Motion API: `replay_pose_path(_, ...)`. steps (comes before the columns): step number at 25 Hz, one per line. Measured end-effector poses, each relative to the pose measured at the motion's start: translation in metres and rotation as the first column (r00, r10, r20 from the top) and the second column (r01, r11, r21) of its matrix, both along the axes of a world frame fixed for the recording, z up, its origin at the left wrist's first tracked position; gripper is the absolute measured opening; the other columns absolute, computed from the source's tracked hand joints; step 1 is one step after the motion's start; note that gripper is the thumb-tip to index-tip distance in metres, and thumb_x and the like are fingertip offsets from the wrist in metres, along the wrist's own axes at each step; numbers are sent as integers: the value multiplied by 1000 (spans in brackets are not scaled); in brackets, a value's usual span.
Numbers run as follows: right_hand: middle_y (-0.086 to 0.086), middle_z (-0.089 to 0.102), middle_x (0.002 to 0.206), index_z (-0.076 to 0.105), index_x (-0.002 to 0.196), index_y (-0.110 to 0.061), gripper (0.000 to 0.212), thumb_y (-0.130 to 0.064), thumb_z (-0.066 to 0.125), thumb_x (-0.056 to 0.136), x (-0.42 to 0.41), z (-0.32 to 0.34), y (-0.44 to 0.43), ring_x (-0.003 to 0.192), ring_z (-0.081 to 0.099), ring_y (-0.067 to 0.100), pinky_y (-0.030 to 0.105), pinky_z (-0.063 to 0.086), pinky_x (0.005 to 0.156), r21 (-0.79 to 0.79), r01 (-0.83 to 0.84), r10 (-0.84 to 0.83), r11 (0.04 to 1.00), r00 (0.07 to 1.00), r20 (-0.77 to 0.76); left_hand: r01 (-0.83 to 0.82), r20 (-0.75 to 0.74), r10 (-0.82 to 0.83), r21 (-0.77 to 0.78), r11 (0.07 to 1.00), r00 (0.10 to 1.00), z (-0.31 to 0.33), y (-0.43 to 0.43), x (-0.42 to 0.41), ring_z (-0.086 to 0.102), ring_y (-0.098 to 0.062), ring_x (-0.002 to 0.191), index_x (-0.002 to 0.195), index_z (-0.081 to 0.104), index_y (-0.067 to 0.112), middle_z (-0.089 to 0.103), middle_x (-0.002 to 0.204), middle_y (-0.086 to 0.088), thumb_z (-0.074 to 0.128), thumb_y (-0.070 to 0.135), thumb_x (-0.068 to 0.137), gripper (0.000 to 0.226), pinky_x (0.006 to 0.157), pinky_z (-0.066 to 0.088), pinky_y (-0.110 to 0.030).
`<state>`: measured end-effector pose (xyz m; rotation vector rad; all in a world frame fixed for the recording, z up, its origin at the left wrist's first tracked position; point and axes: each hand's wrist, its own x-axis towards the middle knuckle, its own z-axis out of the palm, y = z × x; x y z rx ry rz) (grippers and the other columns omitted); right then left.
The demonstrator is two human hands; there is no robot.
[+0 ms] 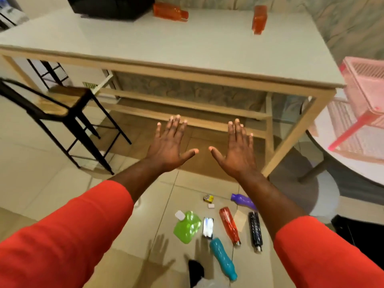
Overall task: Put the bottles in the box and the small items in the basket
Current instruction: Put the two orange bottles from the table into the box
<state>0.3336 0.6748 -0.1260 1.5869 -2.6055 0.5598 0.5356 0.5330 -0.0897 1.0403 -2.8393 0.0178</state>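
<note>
The floor (52,194) carries a teal bottle (223,259), red bottle (229,228), black bottle (255,230), purple bottle (244,200).

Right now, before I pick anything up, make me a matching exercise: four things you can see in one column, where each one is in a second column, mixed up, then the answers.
Things
1. teal bottle
2. purple bottle
3. pink basket
4. green container

Places
A. raised off the floor, at the right edge of the view
B. on the floor, just left of the silver packet
C. on the floor, nearest the person
D. on the floor, right of the small yellow box

Pairs: 1-C, 2-D, 3-A, 4-B
</note>
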Motion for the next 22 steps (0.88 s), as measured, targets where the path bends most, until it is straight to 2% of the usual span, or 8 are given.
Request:
replay_pose_path(7, 0, -16, 170, -11, 161, -25, 100, -81, 30, 90, -38, 60, -167, 155, -14, 17, 47, -2, 126, -110, 5, -16, 994, 995, -102, 51, -94, -58, -79, 996, 994, 59, -168, -57, -20, -20, 154, 160, -12, 25, -19, 168, -6, 12, 88, 84, 102, 125, -7, -52)
replay_pose_path(11, -1, -19, 169, -14, 161, -24, 101, -81, 31, 90, -62, 84, -252, 155, -16, 16, 46, -4, 126, -155, 64, -90, 986, 981, -172, 167, -145, -183, -115, 979, 972, 83, -264, -94, -28, -18, 152, 159, -18, 27, -28, 166, -1, 10, 89, 83, 102, 124, -12, -51)
replay_pose_path(18, -2, -27, 167, -22, 158, -26, 98, -82, 23, 91, -91, 128, -371, 153, -23, 15, 47, -8, 125, -145, 242, -264, 959, 952, -156, 299, -133, -322, -169, 939, 937, 127, -428, -141, -29, -16, 151, 160, -16, 28, -27, 166, 0, 10, 87, 84, 99, 124, -8, -53)
replay_pose_path(22, -2, -22, 168, -18, 159, -26, 98, -83, 20, 90, -119, 150, -425, 155, -18, 16, 47, -8, 126, -157, 284, -309, 946, 936, -166, 339, -178, -364, -157, 928, 914, 141, -492, -177, -28, -15, 151, 160, -16, 30, -26, 166, 2, 12, 88, 84, 100, 125, -8, -51)
